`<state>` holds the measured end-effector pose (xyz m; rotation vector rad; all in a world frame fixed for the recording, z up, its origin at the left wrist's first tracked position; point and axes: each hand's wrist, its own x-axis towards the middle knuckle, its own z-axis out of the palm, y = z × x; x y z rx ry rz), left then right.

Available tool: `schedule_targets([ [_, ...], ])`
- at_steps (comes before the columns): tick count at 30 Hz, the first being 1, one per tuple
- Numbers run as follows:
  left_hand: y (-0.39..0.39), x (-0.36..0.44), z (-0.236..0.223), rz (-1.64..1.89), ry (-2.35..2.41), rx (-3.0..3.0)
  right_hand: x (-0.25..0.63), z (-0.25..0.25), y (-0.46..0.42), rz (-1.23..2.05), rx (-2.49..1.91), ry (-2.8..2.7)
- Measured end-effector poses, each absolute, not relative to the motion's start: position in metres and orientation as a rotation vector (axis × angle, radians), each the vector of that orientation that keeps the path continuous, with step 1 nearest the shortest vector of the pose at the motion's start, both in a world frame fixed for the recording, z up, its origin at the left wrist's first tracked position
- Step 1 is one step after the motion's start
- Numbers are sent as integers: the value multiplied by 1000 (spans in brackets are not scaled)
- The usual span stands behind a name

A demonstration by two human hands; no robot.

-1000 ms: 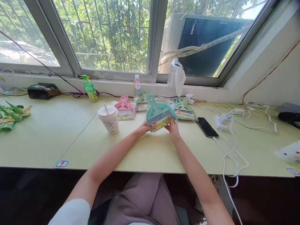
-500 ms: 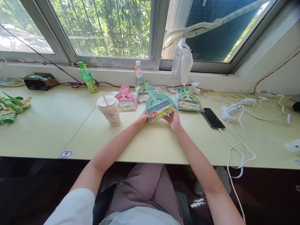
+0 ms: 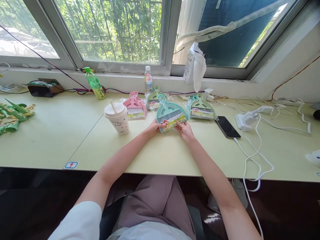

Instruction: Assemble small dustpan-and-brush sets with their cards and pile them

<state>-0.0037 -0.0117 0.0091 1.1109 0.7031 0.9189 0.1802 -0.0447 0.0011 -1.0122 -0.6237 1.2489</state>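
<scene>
A teal mini dustpan and brush set (image 3: 170, 111) with a yellow label is held tilted above the table, its handle pointing up and to the left. My left hand (image 3: 153, 128) grips its lower left corner, thumb over the label. On the lower right edge, my right hand (image 3: 185, 130) pinches the set with its fingers. Behind it lie more sets in clear wrapping: a pink set (image 3: 135, 106) on the left, a green set (image 3: 153, 98) at the back, and another green set (image 3: 202, 108) on the right, with some teal showing behind it.
A lidded white cup with a straw (image 3: 116, 117) stands left of my hands. A phone (image 3: 227, 126) on a white cable lies right, near a power strip (image 3: 246, 120). A green bottle (image 3: 95, 83) and a clear bottle (image 3: 148, 79) stand at the back; green plastic pieces (image 3: 16, 115) lie far left.
The teal set is turned slightly and sits a touch lower. My right hand's fingers have shifted along its lower edge. Both hands still hold it.
</scene>
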Motion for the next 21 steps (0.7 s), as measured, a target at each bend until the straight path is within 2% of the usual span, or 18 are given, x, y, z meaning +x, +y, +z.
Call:
schedule_targets([
  [8,-33,1,24,619,537,1244,183,7,-48,1095,-983,-518],
  [14,-26,1,17,879,721,1220,177,8,-45,1137,-950,-551],
  [21,-28,4,21,945,787,1201,179,13,-45,1255,-1010,-602],
])
